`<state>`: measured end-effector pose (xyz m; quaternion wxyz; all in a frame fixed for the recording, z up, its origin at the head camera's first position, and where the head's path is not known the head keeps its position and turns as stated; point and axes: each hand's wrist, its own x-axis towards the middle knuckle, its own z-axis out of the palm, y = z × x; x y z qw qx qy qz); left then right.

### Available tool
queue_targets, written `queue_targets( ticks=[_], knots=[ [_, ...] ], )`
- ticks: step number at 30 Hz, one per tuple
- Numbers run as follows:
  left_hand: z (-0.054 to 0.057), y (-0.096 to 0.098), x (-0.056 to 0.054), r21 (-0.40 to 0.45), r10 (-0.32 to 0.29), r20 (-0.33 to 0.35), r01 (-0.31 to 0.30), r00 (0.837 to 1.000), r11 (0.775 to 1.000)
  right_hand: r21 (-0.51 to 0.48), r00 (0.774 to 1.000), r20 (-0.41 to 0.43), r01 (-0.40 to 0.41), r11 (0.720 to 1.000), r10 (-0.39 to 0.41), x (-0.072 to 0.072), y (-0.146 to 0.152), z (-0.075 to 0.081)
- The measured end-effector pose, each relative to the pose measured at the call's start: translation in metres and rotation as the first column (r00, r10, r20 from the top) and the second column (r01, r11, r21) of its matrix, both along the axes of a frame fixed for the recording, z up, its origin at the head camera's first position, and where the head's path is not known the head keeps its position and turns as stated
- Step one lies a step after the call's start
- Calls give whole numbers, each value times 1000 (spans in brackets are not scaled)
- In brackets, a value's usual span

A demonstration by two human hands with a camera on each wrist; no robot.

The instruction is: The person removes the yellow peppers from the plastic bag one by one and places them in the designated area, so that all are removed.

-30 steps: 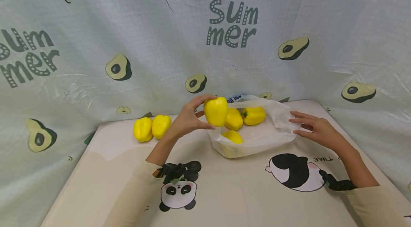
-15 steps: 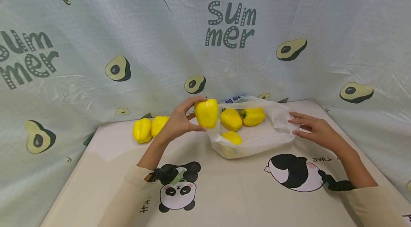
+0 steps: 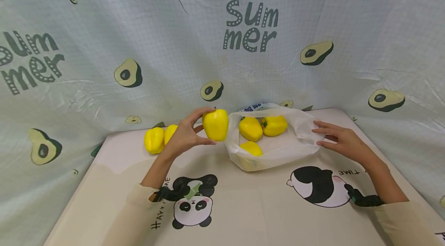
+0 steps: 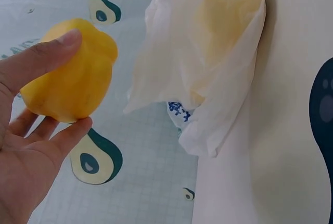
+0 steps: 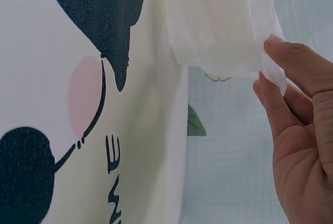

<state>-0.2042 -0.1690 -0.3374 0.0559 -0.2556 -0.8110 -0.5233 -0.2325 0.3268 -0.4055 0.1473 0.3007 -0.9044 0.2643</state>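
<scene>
My left hand [image 3: 209,126] grips a yellow bell pepper [image 3: 216,124] in the air, just left of the mouth of a white plastic bag [image 3: 281,152]. The left wrist view shows thumb and fingers curled round this pepper [image 4: 70,78], with the bag [image 4: 208,52] beyond it. Three more yellow peppers lie in the bag: one [image 3: 250,128], another [image 3: 275,125] and a third [image 3: 252,148]. My right hand [image 3: 321,134] pinches the bag's right edge. In the right wrist view the film [image 5: 218,21] runs between its thumb and fingers [image 5: 273,99].
Two yellow peppers [image 3: 154,140] [image 3: 169,133] lie on the table at the back left, partly behind my left hand. The table mat [image 3: 257,207] carries panda prints. An avocado-print cloth [image 3: 104,45] walls the back and both sides.
My left hand has carried the pepper leftward, away from the bag's mouth. The right hand and the bag have stayed put.
</scene>
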Motion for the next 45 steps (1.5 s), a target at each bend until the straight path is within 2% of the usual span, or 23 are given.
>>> queue_targets(
  ticks=[5,13,22,31,45],
  knots=[
    [1,-8,2,-10,25,-2,-25,1000,1000,0,1000,2,12,1000,-12,0,-2,0],
    [-5,-17,4,-24,47,21,-46,999,999,-23,999,35,16,1000,-15,4,0,-1],
    [-12,-29,4,-19,64,53,-63,997,998,-32,1000,6,-9,999,9,3,-1,-2],
    [-19,-36,4,-37,106,86,-103,991,994,-1,1000,-2,6,1000,-6,1,0,-1],
    [-32,-45,1,-52,117,150,-110,982,993,27,999,25,37,999,-38,1,0,-2]
  ],
)
